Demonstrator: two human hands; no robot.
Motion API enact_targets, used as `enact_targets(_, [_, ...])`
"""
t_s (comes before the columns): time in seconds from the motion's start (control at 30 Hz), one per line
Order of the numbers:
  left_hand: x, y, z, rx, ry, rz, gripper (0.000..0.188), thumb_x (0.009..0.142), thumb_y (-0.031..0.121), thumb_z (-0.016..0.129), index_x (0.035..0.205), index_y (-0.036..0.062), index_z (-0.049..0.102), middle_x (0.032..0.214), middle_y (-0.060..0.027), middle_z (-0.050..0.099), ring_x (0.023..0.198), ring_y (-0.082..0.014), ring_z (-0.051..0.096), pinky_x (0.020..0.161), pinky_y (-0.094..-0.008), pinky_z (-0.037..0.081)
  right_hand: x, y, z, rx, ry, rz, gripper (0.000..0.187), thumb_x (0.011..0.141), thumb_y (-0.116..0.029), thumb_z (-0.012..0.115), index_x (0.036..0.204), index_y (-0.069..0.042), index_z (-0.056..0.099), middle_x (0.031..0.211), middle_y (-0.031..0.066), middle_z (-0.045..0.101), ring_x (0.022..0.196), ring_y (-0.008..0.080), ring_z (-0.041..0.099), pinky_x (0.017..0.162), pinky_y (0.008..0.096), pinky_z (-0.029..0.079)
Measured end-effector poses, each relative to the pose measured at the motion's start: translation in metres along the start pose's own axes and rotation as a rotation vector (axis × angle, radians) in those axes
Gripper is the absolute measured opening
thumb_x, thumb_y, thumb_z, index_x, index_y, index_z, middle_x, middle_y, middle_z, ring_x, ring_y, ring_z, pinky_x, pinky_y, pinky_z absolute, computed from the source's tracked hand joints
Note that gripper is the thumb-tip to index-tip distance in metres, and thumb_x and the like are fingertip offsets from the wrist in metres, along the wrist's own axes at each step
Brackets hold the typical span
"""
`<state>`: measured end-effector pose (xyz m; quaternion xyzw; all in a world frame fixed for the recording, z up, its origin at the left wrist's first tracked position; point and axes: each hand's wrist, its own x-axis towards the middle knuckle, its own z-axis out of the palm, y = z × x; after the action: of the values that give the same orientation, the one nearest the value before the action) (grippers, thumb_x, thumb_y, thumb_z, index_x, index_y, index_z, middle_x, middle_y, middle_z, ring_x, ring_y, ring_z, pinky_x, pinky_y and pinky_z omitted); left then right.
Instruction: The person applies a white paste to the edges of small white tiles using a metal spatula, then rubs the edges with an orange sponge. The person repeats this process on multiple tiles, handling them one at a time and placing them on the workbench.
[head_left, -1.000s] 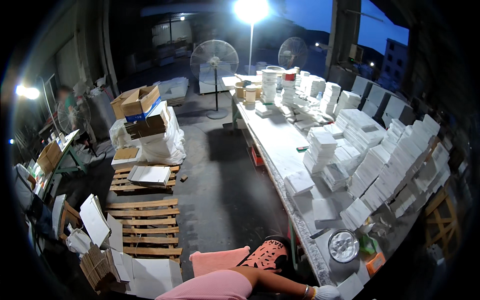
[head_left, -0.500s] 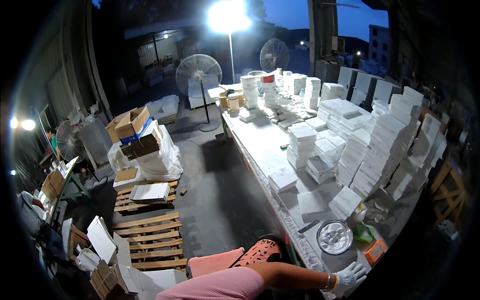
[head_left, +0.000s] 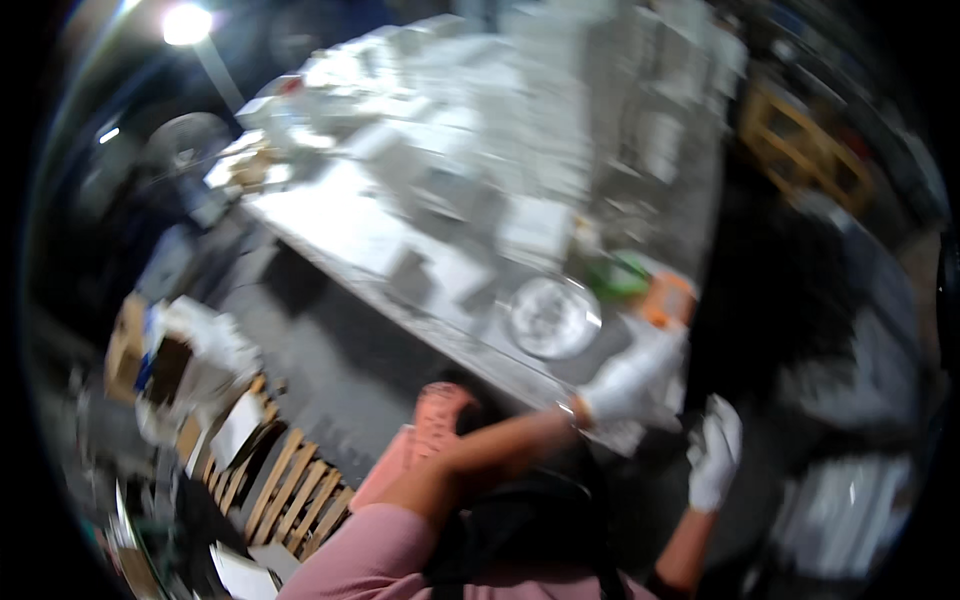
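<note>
Bowl [head_left: 597, 320] lies beside the left hand [head_left: 635, 380], orange box [head_left: 668, 300] just past its fingers, whose grip I cannot tell.

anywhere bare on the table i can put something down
It's blurred, but the bright strip of table between its long front edge and the tile stacks looks bare. The near end is crowded: bowl, green item, orange box and left hand sit close together.
</note>
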<state>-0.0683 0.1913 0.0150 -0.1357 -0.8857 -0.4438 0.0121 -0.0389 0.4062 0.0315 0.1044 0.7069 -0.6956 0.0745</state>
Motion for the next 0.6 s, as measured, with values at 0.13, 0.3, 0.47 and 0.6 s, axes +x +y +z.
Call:
enact_targets(0.13, [-0.004, -0.028, 0.029, -0.145, 0.255, 0.177, 0.147, 0.053, 0.029, 0.102, 0.162, 0.0019, 0.007, 0.153, -0.0236, 0.036, 0.142, -0.0380, 0.042, 0.116, -0.0422, 0.041, 0.027, 0.001, -0.019, -0.019, -0.185, -0.131, 0.034, 0.101, -0.010, 0.056, 0.134, -0.003, 0.060, 0.078, 0.0035, 0.065, 0.060, 0.0030, 0.049, 0.053, 0.0178, 0.040])
enact_targets(0.3, [0.003, -0.039, 0.042, -0.198, 0.194, 0.145, 0.143, 0.055, 0.036, 0.100, 0.163, 0.0068, 0.010, 0.154, -0.0214, 0.038, 0.143, -0.0373, 0.041, 0.116, -0.0457, 0.042, 0.046, -0.015, -0.018, -0.250, -0.331, -0.233, 0.033, 0.100, -0.012, 0.060, 0.133, -0.005, 0.061, 0.080, 0.0046, 0.068, 0.059, 0.0021, 0.052, 0.052, 0.0174, 0.042])
enact_targets(0.47, [0.002, -0.030, 0.033, -0.239, 0.120, 0.055, 0.134, 0.057, 0.038, 0.098, 0.162, 0.0076, 0.020, 0.154, -0.0204, 0.039, 0.143, -0.0376, 0.042, 0.116, -0.0459, 0.041, 0.053, -0.034, 0.008, -0.401, -0.394, -0.213, 0.030, 0.098, -0.011, 0.063, 0.127, -0.007, 0.068, 0.094, 0.0052, 0.074, 0.070, 0.0045, 0.063, 0.056, 0.0204, 0.048])
enact_targets(0.6, [0.007, -0.035, 0.036, -0.282, 0.126, 0.104, 0.129, 0.058, 0.037, 0.097, 0.161, 0.0073, 0.024, 0.152, -0.0212, 0.041, 0.142, -0.0380, 0.043, 0.115, -0.0457, 0.042, 0.069, -0.042, 0.022, -0.543, -0.436, -0.317, 0.028, 0.097, -0.007, 0.064, 0.124, -0.003, 0.070, 0.109, 0.0102, 0.077, 0.086, 0.0113, 0.072, 0.069, 0.0267, 0.057])
